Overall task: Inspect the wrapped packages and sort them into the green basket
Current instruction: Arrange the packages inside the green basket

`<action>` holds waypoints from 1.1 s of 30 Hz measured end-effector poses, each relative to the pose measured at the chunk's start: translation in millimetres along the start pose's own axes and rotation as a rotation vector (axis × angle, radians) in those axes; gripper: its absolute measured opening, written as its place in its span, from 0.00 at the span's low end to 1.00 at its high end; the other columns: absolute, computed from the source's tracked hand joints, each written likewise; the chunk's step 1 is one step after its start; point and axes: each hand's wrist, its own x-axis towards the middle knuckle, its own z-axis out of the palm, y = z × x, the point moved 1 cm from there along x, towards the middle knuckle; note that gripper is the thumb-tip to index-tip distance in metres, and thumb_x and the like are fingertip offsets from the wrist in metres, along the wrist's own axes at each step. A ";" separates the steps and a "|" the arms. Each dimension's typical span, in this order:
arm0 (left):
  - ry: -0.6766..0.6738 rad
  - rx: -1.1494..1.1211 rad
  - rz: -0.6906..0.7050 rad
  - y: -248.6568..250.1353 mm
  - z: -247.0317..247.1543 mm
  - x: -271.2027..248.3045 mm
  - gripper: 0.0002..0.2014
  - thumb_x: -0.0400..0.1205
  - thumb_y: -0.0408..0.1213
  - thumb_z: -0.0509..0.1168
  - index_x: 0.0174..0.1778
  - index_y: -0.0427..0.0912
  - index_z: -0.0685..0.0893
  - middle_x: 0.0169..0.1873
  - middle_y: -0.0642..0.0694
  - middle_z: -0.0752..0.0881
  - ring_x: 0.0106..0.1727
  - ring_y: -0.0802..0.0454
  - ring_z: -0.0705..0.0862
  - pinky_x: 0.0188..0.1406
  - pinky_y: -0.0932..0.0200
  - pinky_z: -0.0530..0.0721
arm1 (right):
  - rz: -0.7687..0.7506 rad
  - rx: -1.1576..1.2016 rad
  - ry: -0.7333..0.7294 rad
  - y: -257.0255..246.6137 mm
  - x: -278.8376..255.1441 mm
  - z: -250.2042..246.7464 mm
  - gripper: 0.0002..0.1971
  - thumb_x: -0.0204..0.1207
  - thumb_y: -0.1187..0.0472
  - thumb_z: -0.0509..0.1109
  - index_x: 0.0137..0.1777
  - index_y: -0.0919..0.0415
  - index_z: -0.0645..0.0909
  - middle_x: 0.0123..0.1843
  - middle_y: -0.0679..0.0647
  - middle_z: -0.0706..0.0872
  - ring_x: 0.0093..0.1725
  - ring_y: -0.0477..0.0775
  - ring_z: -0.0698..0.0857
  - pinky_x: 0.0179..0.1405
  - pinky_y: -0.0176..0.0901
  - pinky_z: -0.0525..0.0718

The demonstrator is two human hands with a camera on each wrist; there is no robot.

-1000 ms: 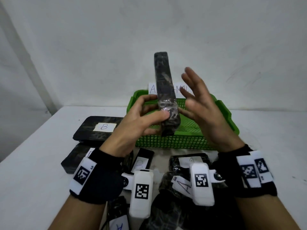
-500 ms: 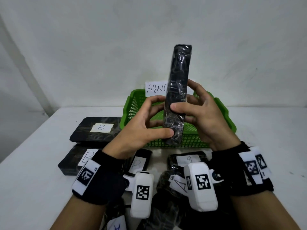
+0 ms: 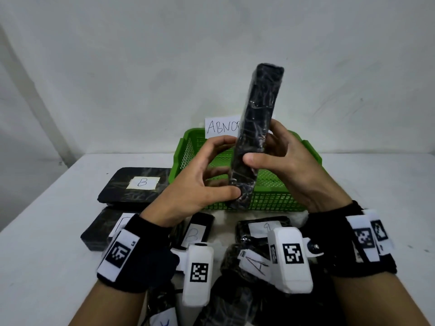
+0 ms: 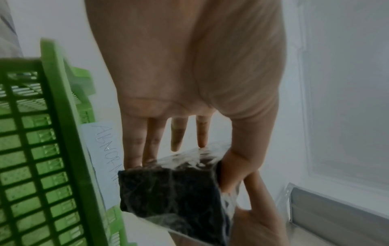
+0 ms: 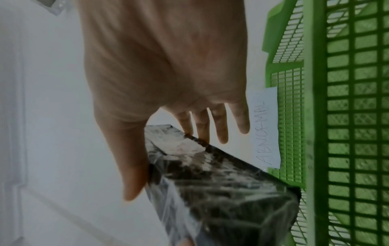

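A black package [image 3: 256,128] in clear wrap stands upright and edge-on above the green basket [image 3: 270,201], its top leaning right. My left hand [image 3: 211,175] pinches its lower end, thumb in front and fingers behind. My right hand [image 3: 277,156] grips it a little higher, thumb on the near edge. In the left wrist view the left hand [image 4: 189,83] holds the package [image 4: 168,191] beside the basket [image 4: 58,133]. The right wrist view shows the right hand [image 5: 164,66] on the package [image 5: 221,183], with the basket [image 5: 336,133] at the right.
A paper label reading ABNORMAL [image 3: 222,127] stands at the basket's far rim. More wrapped black packages lie on the white table: one marked B [image 3: 131,184], a small B one [image 3: 197,231], one marked 9 [image 3: 259,227], one marked A [image 3: 254,264].
A second ago my right hand was open and off the package; now it grips it. The package has risen and its top has swung from the left to the right.
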 end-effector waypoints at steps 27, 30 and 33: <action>0.219 -0.432 -0.117 3.4 -10.4 2.2 0.30 0.77 0.39 0.68 0.77 0.42 0.75 0.66 0.36 0.86 0.48 0.47 0.91 0.43 0.58 0.89 | -0.416 -0.187 -0.088 -16.4 -16.4 37.3 0.18 0.77 0.69 0.72 0.66 0.58 0.78 0.71 0.55 0.84 0.74 0.51 0.82 0.69 0.45 0.85; 0.185 -0.525 -0.092 5.7 -10.8 0.6 0.35 0.77 0.43 0.73 0.79 0.40 0.72 0.66 0.38 0.85 0.53 0.48 0.89 0.46 0.57 0.89 | -0.460 -0.213 -0.095 -12.9 -16.3 36.2 0.18 0.75 0.70 0.75 0.63 0.59 0.81 0.70 0.56 0.85 0.78 0.54 0.80 0.73 0.59 0.84; 0.170 -0.550 -0.074 7.2 -11.6 0.9 0.42 0.71 0.55 0.78 0.79 0.41 0.73 0.73 0.37 0.80 0.64 0.43 0.84 0.60 0.49 0.86 | -0.492 -0.330 -0.127 -6.7 -15.1 39.3 0.18 0.74 0.70 0.76 0.62 0.62 0.81 0.70 0.54 0.85 0.81 0.52 0.76 0.75 0.63 0.81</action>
